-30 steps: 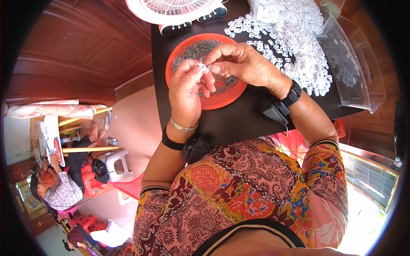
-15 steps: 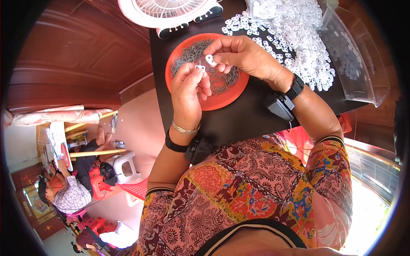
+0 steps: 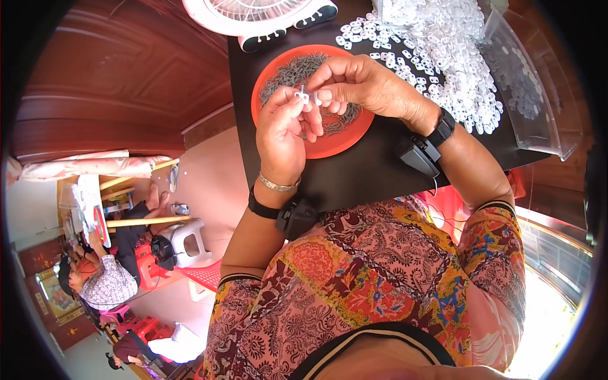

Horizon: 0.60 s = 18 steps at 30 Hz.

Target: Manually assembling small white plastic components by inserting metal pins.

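Over a round orange-red basin, my two hands are close together. My left hand pinches a small white plastic piece between thumb and fingertips, and a thin grey screw sticks up from it. My right hand comes in from the right, its thumb and forefinger closed on another white plastic piece, mostly covered by the fingers. The two pieces are side by side; whether they touch is hard to tell. Beneath the hands, the basin holds many grey screws.
A heap of white plastic pieces covers the table's far right, beside a clear plastic bin. A white fan stands at the far left of the black table. Other people sit at left, one in a patterned shirt.
My right hand has brought its white piece down and left, against or near the piece in my left hand. The view has shifted slightly.
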Tool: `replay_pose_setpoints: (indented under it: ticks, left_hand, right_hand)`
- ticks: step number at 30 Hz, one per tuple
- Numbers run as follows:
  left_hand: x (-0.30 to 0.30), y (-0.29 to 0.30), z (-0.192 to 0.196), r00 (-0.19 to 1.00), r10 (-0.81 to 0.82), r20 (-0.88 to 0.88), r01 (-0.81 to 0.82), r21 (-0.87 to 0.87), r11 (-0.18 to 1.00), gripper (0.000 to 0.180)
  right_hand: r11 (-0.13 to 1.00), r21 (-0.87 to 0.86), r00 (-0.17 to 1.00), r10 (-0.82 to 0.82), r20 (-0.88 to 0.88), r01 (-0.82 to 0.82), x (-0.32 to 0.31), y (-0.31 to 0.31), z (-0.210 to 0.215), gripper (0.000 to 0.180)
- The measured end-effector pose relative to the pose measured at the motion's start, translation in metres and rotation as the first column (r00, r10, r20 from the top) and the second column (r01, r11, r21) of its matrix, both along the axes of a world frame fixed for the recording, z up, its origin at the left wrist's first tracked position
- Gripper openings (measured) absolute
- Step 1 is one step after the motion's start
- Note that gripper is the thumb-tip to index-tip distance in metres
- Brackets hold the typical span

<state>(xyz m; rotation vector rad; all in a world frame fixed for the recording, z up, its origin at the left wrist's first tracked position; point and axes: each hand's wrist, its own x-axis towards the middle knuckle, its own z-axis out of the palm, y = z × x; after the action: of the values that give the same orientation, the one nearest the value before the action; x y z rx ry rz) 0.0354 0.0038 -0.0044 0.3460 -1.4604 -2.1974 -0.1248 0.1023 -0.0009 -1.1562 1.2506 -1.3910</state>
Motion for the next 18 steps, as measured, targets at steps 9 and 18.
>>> replay_pose_setpoints:
  ticks: [9, 18]
  left_hand:
    - [0.0009, -0.0009, -0.0011, 0.996, -0.047, -0.079, 0.046, -0.011, 0.999, 0.018]
    - [0.0002, 0.0048, 0.0028, 0.981, 0.12, 0.155, -0.1, -0.132, 0.986, 0.015]
  right_hand:
    - [0.998, 0.054, 1.0, 0.02, 0.011, -0.02, 0.0042, -0.0026, -0.0004, 0.019]
    - [0.993, 0.018, 0.994, -0.112, -0.01, 0.112, 0.0005, -0.0011, 0.0039, 0.015]
